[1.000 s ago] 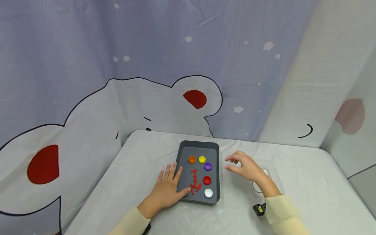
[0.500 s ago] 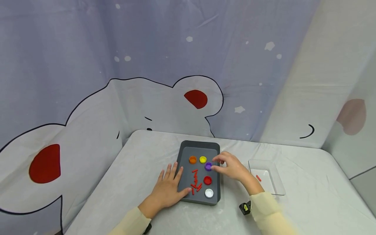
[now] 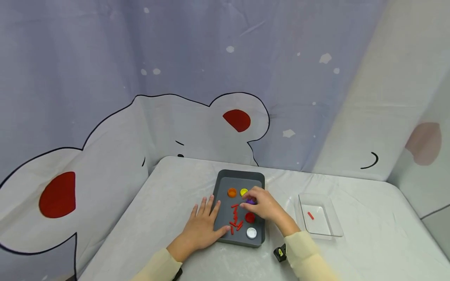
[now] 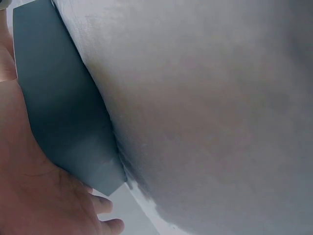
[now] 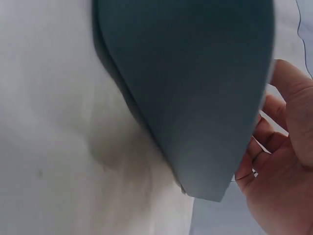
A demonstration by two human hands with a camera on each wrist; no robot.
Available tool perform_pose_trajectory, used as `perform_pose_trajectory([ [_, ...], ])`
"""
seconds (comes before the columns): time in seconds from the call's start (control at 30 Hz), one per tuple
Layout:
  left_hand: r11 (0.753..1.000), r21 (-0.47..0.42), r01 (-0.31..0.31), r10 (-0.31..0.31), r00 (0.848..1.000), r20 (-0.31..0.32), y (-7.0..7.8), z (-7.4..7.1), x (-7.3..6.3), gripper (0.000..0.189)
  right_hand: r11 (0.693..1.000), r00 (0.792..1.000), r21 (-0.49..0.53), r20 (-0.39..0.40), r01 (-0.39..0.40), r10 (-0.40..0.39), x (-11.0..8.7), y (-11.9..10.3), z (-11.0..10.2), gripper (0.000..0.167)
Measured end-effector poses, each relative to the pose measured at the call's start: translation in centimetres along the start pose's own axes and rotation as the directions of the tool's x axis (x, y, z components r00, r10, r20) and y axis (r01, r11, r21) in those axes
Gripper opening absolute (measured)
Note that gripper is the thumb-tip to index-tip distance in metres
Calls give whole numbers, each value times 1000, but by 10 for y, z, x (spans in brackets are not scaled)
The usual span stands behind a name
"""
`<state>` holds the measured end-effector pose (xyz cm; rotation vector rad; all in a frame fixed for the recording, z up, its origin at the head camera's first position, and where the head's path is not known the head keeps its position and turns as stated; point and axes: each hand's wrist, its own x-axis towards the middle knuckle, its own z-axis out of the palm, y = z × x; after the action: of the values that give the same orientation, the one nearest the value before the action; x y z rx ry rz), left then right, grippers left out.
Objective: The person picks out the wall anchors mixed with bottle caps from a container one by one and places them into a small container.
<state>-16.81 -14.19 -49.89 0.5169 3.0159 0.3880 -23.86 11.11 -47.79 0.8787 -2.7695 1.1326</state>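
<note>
A dark grey tray (image 3: 242, 180) holds several short red sticks (image 3: 232, 230) and small round cups in orange (image 3: 232, 192), yellow (image 3: 244, 191), purple (image 3: 250, 201), red (image 3: 250, 217) and white (image 3: 251, 233). My left hand (image 3: 202, 230) rests on the tray's left edge with fingers spread and the thumb over the near corner. Above the purple cup, partly hiding it, my right hand (image 3: 261, 203) reaches in with bent fingers. A gap shows between its thumb and index finger, close to the topmost red stick. In the right wrist view the tray side (image 5: 190, 98) hides those fingertips.
A clear plastic box (image 3: 336, 228) stands on the white-covered table to the right of the tray. One red stick (image 3: 311, 215) lies inside it. A patterned curtain (image 3: 197, 58) hangs behind the table.
My right hand has moved left from beside the clear box to over the tray's contents, uncovering the red stick in the box. The left hand has stayed on the tray.
</note>
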Motion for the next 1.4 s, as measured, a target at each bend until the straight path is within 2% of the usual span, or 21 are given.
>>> perform_pose_trajectory([
  [0.23, 1000, -5, -10, 10, 1000, -8, 1, 0, -1, 89, 999, 1000, -42, 23, -6, 7, -1, -1, 13, 23],
  [0.47, 1000, 8, -11, 11, 1000, -9, -2, 4, 0, 93, 989, 992, -137, 119, 53, -37, -4, -4, 16, 28],
  [0.7, 1000, -5, -7, 7, 1000, -12, 1, 1, -1, 90, 979, 986, -186, 156, 88, -59, -9, -6, 19, 26],
  [0.87, 1000, 5, -12, 12, 1000, -8, 0, 2, 0, 90, 958, 972, -246, 215, 148, -95, -10, -8, 20, 28],
  [1.13, 1000, 15, -16, 16, 1000, -3, -6, 8, 3, 91, 944, 934, -226, 318, 239, -160, -2, -13, 21, 28],
  [1.4, 1000, -13, -14, 14, 1000, 3, -9, 10, 3, 92, 931, 918, -238, 351, 277, -183, 4, -9, 23, 28],
])
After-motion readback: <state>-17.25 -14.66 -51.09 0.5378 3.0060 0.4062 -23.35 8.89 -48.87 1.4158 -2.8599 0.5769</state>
